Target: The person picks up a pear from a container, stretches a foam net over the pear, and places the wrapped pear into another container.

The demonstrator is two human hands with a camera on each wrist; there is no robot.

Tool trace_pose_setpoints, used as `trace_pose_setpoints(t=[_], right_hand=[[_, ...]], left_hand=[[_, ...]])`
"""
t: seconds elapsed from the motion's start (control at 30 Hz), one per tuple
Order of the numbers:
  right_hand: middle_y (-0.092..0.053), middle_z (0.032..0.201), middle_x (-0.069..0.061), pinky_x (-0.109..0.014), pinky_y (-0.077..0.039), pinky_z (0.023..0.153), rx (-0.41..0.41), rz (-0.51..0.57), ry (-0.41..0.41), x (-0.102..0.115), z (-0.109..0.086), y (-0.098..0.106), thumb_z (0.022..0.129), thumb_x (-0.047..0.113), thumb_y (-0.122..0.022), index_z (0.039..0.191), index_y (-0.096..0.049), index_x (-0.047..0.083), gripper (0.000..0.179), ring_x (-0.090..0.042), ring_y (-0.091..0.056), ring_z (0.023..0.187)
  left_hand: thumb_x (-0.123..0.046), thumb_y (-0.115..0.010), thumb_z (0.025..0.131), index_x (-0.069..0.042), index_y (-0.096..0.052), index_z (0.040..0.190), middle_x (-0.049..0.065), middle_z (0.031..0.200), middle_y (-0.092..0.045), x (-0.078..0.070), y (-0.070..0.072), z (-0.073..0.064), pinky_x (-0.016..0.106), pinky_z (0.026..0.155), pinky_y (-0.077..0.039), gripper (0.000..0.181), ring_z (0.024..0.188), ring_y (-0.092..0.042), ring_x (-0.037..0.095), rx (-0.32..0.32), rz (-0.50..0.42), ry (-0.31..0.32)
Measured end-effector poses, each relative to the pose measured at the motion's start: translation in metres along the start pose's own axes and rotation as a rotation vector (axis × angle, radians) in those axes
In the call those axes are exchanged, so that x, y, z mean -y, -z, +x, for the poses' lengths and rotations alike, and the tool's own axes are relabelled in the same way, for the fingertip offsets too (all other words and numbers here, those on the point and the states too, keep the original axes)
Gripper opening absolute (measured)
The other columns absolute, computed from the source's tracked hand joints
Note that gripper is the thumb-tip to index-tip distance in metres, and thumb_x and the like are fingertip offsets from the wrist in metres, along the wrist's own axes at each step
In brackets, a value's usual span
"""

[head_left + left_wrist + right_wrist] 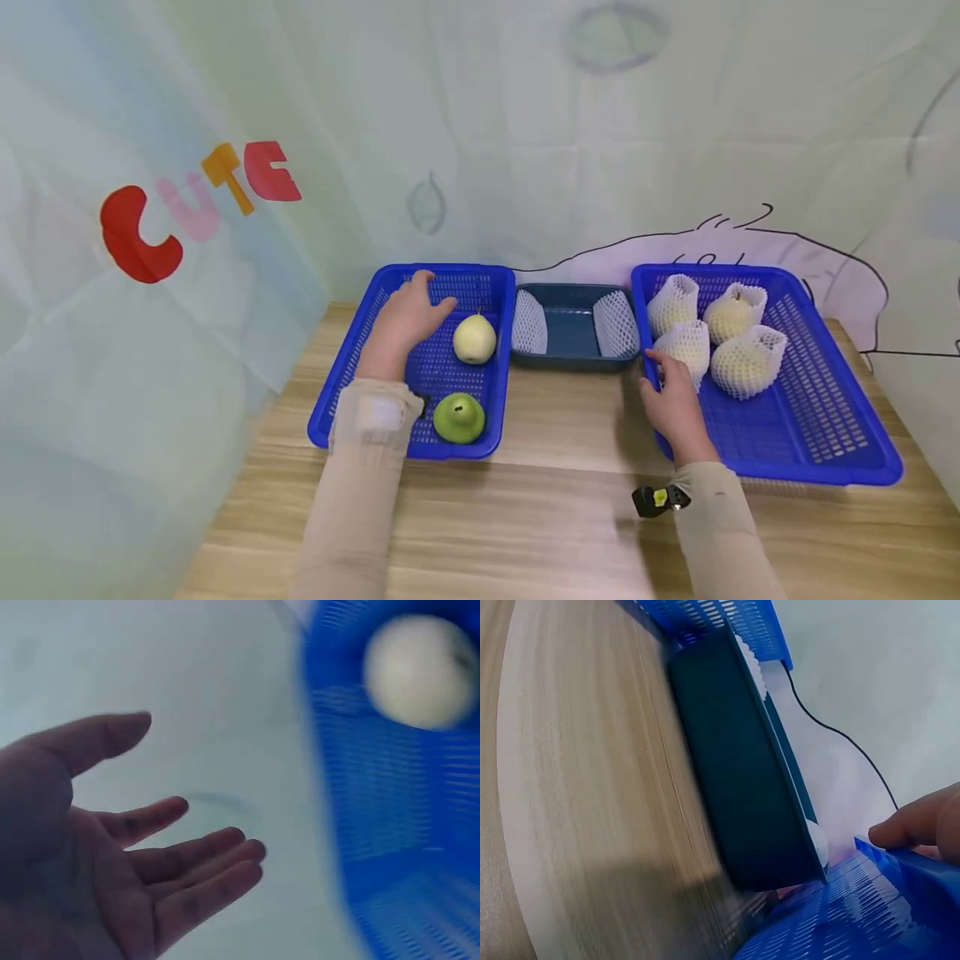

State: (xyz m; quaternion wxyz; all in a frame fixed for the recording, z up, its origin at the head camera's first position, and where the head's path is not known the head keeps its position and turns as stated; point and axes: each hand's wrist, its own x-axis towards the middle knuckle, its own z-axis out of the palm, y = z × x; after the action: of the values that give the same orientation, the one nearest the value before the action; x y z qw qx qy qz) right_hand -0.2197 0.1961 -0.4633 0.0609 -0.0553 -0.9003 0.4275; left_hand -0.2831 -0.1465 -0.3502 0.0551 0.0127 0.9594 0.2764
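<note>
My left hand [408,318] hovers over the left blue basket [491,437], fingers spread and nothing in them. Close to its right side lies a pale yellow pear [475,340], also visible but blurred in the left wrist view. A green pear [459,419] sits nearer the basket's front. At the left rim of the right blue basket [847,375] is my right hand [675,404]; thumb and forefinger are apart, with a fingertip [885,834] at the rim in the right wrist view. Beside that hand stands a pear in a white foam net [690,348].
Several more net-wrapped pears [746,362] fill the right basket's left half. Between the baskets is a dark teal tray [573,362] with one foam net [530,325] at its left end and another foam net [617,325] at its right. A wooden table [555,517] carries everything; curtains [487,125] hang behind.
</note>
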Motion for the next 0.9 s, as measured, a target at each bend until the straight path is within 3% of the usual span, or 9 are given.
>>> trace_pose_setpoints(t=[0.13, 0.23, 0.37, 0.5, 0.53, 0.67, 0.8, 0.9], right_hand=[[-0.04, 0.123, -0.027, -0.052, -0.033, 0.093, -0.007, 0.001, 0.012, -0.003, 0.001, 0.0, 0.088, 0.004, -0.051, 0.131, -0.043, -0.001, 0.044, -0.041, -0.042, 0.111], [-0.04, 0.123, -0.027, -0.051, -0.033, 0.093, 0.002, 0.022, 0.015, -0.003, 0.002, -0.001, 0.088, 0.003, -0.052, 0.131, -0.043, -0.001, 0.044, -0.04, -0.042, 0.111], [-0.039, 0.123, -0.027, -0.051, -0.034, 0.092, -0.003, 0.044, 0.003, -0.003, 0.002, -0.002, 0.088, 0.003, -0.052, 0.131, -0.043, -0.001, 0.044, -0.041, -0.042, 0.112], [-0.039, 0.122, -0.027, -0.051, -0.035, 0.091, -0.006, 0.067, -0.001, -0.003, 0.002, -0.003, 0.088, 0.002, -0.052, 0.13, -0.043, -0.002, 0.043, -0.041, -0.042, 0.111], [-0.039, 0.122, -0.028, -0.051, -0.035, 0.09, -0.005, 0.073, 0.0, -0.003, 0.002, -0.004, 0.087, 0.001, -0.052, 0.13, -0.043, -0.003, 0.043, -0.042, -0.042, 0.111], [-0.038, 0.122, -0.028, -0.051, -0.036, 0.091, -0.002, 0.08, -0.003, -0.002, 0.003, -0.004, 0.087, 0.001, -0.052, 0.13, -0.043, -0.003, 0.044, -0.043, -0.042, 0.111], [-0.038, 0.122, -0.028, -0.051, -0.036, 0.091, -0.002, 0.082, -0.002, -0.003, 0.004, -0.002, 0.088, 0.001, -0.052, 0.13, -0.043, -0.003, 0.044, -0.043, -0.042, 0.112], [-0.038, 0.122, -0.028, -0.051, -0.036, 0.091, -0.001, 0.088, -0.006, -0.004, 0.005, -0.001, 0.088, 0.001, -0.053, 0.13, -0.043, -0.003, 0.043, -0.043, -0.042, 0.112]], left_hand=[[-0.05, -0.044, 0.092, -0.001, -0.008, 0.147, 0.023, 0.149, -0.018, 0.032, -0.023, 0.042, 0.05, 0.106, -0.023, 0.082, 0.133, -0.023, 0.039, 0.228, -0.066, 0.135], [-0.055, -0.043, 0.091, -0.002, 0.001, 0.147, 0.021, 0.152, -0.006, 0.048, -0.043, 0.06, 0.05, 0.106, -0.023, 0.089, 0.132, -0.025, 0.041, 0.335, -0.176, 0.202], [-0.06, -0.045, 0.087, -0.002, 0.009, 0.146, 0.021, 0.152, 0.001, 0.052, -0.06, 0.07, 0.051, 0.105, -0.024, 0.098, 0.131, -0.025, 0.043, 0.366, -0.26, 0.245], [-0.059, -0.051, 0.085, -0.002, 0.009, 0.146, 0.022, 0.152, 0.001, 0.049, -0.066, 0.069, 0.051, 0.108, -0.014, 0.103, 0.137, -0.005, 0.039, 0.342, -0.178, 0.26], [-0.057, -0.053, 0.085, -0.002, 0.008, 0.146, 0.022, 0.152, 0.001, 0.049, -0.066, 0.068, 0.051, 0.108, -0.013, 0.103, 0.138, -0.003, 0.038, 0.335, -0.149, 0.259], [-0.046, -0.063, 0.083, -0.009, 0.007, 0.148, 0.021, 0.151, -0.01, 0.052, -0.066, 0.07, 0.05, 0.105, -0.024, 0.102, 0.133, -0.024, 0.039, 0.351, -0.137, 0.24], [-0.029, -0.069, 0.082, -0.017, 0.002, 0.149, 0.023, 0.147, -0.021, 0.055, -0.067, 0.073, 0.047, 0.097, -0.037, 0.098, 0.124, -0.039, 0.039, 0.459, -0.198, 0.141], [-0.023, -0.071, 0.08, -0.021, -0.008, 0.149, 0.021, 0.146, -0.026, 0.053, -0.067, 0.071, 0.045, 0.093, -0.042, 0.094, 0.119, -0.044, 0.038, 0.545, -0.153, 0.079]])
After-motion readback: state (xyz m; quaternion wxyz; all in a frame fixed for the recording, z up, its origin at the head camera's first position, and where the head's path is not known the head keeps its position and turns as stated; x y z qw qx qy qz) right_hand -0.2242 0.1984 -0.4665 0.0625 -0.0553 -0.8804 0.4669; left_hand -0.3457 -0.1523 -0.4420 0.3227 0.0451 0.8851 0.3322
